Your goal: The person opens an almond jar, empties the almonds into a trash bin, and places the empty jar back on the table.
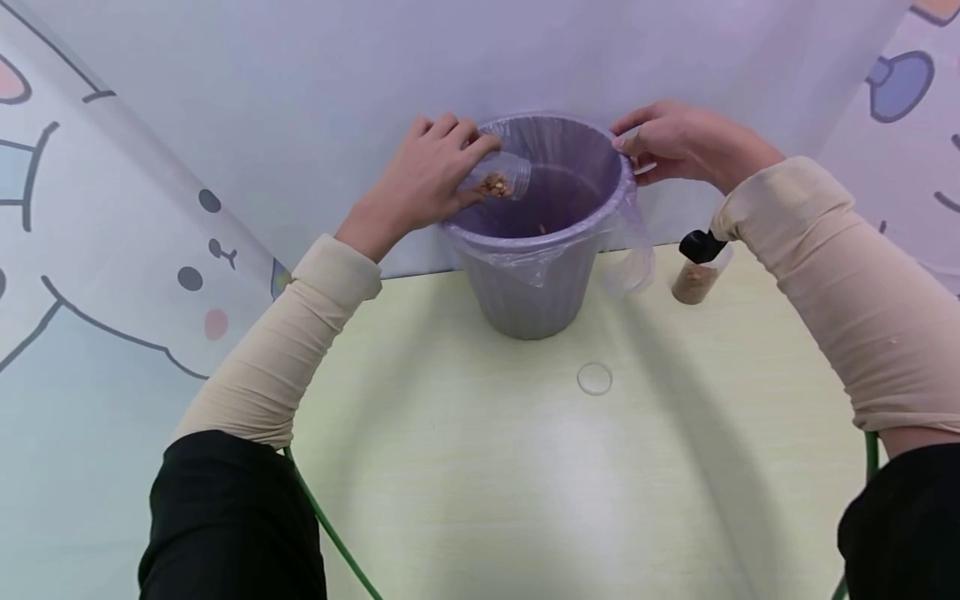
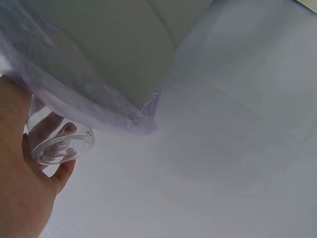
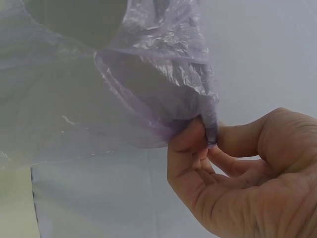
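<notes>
A light purple trash bin, lined with a thin clear purple bag, stands at the table's far edge. My left hand grips a clear jar, tipped on its side with its mouth over the bin's opening. Brown nut-like pieces lie inside the jar, near its mouth. From the left wrist view, the jar's round base faces outward below the bag's edge. My right hand is at the bin's right rim. Its thumb and fingers pinch the bag's edge, as the right wrist view shows.
On the table, right of the bin, is a small clear container with brown contents and a black top. A clear round disc or ring lies in front of the bin. Pale printed cloth hangs behind.
</notes>
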`<control>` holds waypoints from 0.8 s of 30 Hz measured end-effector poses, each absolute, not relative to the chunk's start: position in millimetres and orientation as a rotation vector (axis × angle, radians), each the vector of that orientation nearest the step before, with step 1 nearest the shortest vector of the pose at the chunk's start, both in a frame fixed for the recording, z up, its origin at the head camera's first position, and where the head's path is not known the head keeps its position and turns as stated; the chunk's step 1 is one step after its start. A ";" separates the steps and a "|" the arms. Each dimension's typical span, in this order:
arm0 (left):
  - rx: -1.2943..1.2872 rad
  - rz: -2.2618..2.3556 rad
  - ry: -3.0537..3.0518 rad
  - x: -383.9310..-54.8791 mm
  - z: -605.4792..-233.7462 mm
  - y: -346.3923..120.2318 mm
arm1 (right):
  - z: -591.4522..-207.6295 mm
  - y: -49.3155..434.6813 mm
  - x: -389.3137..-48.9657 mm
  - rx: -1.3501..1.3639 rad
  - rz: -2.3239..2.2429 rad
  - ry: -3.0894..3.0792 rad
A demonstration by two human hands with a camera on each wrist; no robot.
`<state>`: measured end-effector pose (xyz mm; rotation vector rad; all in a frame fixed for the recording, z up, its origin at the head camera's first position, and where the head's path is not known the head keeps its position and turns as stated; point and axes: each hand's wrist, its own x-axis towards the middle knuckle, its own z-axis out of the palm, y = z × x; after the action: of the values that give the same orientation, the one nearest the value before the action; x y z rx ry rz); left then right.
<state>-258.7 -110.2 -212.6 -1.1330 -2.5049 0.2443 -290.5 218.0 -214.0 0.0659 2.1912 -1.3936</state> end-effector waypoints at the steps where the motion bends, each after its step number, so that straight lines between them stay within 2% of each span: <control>1: -1.134 0.243 -2.504 -258.5 -212.5 -110.3 | -213.9 218.1 -290.3 0.065 -1.387 2.195; 24: -1.174 0.282 -2.455 -257.6 -212.3 -107.2 | -212.9 216.8 -290.6 0.062 -1.356 2.232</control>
<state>-257.6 -107.2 -212.3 -1.1745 -2.4555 0.2815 -290.6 216.8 -212.9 0.0618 2.2318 -1.3562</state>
